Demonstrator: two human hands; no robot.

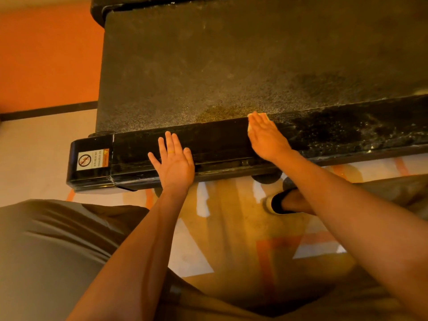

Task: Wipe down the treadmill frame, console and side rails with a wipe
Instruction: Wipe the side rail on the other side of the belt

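Note:
A black treadmill side rail point(215, 144) runs across the middle of the view, with the dusty running belt point(231, 66) beyond it. My left hand point(173, 161) rests flat on the rail, fingers straight and spread. My right hand point(266, 135) presses flat on a pale wipe point(264, 115), of which only small edges show past the fingertips. To the right of that hand the rail point(361, 130) carries white dusty specks. Left of it the rail looks darker and smoother.
A warning sticker point(92, 159) sits on the rail's left end cap. An orange wall point(46, 54) and a dark baseboard stand at the left. Below the rail lie a patterned floor, my knees and my dark-shoed foot point(281, 202).

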